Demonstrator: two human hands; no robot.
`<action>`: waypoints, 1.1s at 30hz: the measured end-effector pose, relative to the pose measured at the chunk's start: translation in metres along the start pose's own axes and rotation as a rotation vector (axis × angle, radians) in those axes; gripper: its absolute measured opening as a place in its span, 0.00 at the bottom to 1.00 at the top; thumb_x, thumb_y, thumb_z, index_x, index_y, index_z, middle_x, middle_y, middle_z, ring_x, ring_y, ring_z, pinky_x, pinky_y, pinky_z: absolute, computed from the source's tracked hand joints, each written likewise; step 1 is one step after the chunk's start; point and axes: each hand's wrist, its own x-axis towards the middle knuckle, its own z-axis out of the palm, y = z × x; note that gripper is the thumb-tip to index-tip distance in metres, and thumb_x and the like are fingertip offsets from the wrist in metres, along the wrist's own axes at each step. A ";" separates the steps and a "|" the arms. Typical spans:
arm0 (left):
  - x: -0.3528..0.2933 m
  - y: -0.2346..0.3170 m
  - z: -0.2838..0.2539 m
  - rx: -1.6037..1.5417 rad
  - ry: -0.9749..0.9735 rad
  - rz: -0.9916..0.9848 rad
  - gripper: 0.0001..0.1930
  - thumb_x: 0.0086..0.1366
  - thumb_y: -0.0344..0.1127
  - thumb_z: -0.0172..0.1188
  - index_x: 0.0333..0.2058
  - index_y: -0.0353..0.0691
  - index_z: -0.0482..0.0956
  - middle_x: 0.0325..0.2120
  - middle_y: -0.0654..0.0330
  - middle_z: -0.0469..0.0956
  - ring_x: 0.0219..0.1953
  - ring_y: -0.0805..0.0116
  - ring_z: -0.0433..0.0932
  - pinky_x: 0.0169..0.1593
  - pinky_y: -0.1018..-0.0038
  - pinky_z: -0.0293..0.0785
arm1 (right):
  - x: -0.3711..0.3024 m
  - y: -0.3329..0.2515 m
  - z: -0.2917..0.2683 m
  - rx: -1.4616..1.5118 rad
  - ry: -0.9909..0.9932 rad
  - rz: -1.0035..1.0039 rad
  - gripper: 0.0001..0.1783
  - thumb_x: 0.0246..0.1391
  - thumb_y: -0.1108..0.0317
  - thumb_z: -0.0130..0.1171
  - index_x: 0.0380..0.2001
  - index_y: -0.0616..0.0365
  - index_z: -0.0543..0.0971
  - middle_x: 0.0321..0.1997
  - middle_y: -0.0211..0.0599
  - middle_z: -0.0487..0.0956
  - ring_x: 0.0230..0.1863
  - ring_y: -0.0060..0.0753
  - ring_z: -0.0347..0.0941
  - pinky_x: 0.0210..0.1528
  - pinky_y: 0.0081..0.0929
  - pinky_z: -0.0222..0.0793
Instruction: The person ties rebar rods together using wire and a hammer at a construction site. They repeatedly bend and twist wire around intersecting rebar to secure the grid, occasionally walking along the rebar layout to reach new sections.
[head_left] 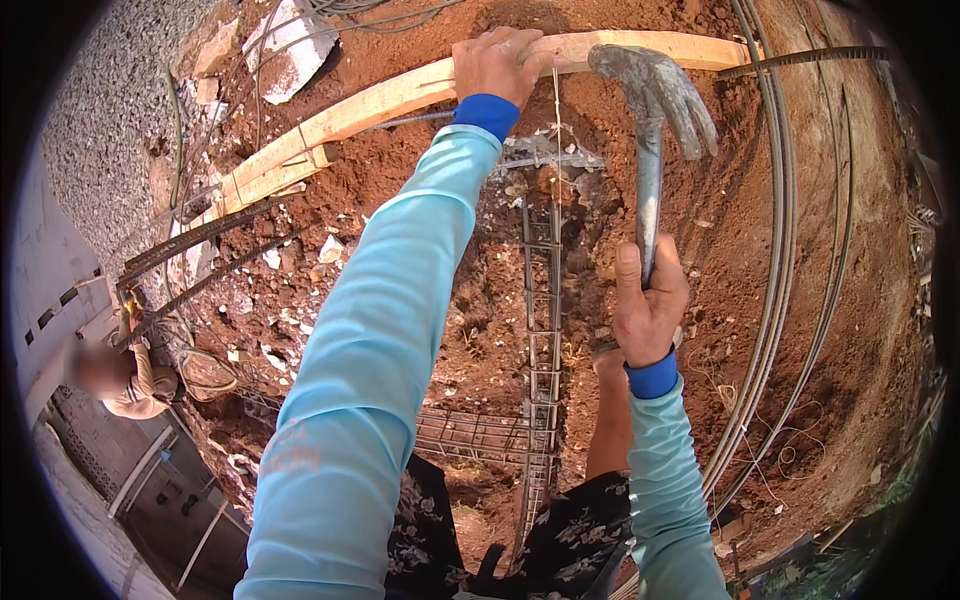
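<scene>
A long wooden board (pixel 385 98) spans the far side of the view, curved by the lens. My left hand (pixel 493 68) is closed over it near its middle, fingers wrapped across the wood. A thin pale string (pixel 557 115) runs from the board just right of those fingers toward me. In my right hand (pixel 650 305) is a claw hammer (pixel 649 180), gripped low on its metal handle, thumb along the shaft. Its worn grey head is up near the board, and I cannot tell whether they touch.
Below lies a trench-like rebar cage (pixel 542 330), joined by a crosswise cage (pixel 465 435). Long bars (pixel 778 230) curve along the right. Red soil (pixel 700 220) and broken concrete (pixel 290 50) surround the board. Another person (pixel 140 380) crouches at the left beside rusty steel bars (pixel 205 235).
</scene>
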 end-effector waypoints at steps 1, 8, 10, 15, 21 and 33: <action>0.003 -0.002 0.002 0.019 0.009 0.021 0.19 0.56 0.53 0.65 0.42 0.51 0.85 0.38 0.63 0.83 0.44 0.60 0.79 0.51 0.62 0.64 | 0.012 -0.002 0.006 -0.052 0.010 0.000 0.13 0.64 0.60 0.58 0.40 0.60 0.76 0.22 0.23 0.69 0.24 0.14 0.61 0.24 0.20 0.57; 0.002 -0.010 0.009 0.022 0.067 0.051 0.17 0.58 0.54 0.63 0.39 0.51 0.86 0.38 0.62 0.84 0.43 0.61 0.79 0.49 0.62 0.62 | 0.035 -0.002 0.027 -0.214 0.104 -0.127 0.15 0.64 0.56 0.57 0.35 0.58 0.77 0.18 0.25 0.67 0.21 0.17 0.60 0.23 0.23 0.60; 0.005 -0.010 0.010 0.052 0.098 0.068 0.18 0.58 0.54 0.62 0.38 0.50 0.87 0.37 0.62 0.84 0.42 0.61 0.79 0.49 0.62 0.62 | 0.041 -0.005 0.030 -0.231 0.106 -0.150 0.15 0.64 0.56 0.57 0.35 0.58 0.76 0.17 0.27 0.67 0.20 0.18 0.60 0.23 0.24 0.60; 0.006 -0.003 0.003 -0.046 0.071 0.032 0.17 0.57 0.54 0.63 0.35 0.50 0.87 0.33 0.63 0.84 0.39 0.62 0.79 0.48 0.61 0.62 | 0.052 -0.005 0.035 -0.335 0.048 -0.021 0.15 0.65 0.57 0.56 0.32 0.59 0.74 0.17 0.32 0.69 0.19 0.22 0.64 0.23 0.28 0.63; 0.008 0.000 -0.001 -0.047 0.036 -0.004 0.17 0.56 0.52 0.64 0.37 0.48 0.87 0.35 0.60 0.83 0.41 0.60 0.79 0.49 0.61 0.63 | 0.052 -0.003 0.037 -0.347 0.062 -0.084 0.17 0.65 0.55 0.55 0.31 0.59 0.74 0.15 0.31 0.68 0.18 0.21 0.64 0.21 0.27 0.62; 0.007 -0.009 0.006 -0.115 0.034 0.011 0.18 0.55 0.52 0.65 0.39 0.48 0.86 0.38 0.61 0.84 0.44 0.60 0.78 0.52 0.60 0.60 | 0.047 0.003 0.042 -0.375 0.113 -0.086 0.18 0.66 0.54 0.54 0.31 0.59 0.72 0.15 0.35 0.67 0.16 0.24 0.62 0.19 0.29 0.60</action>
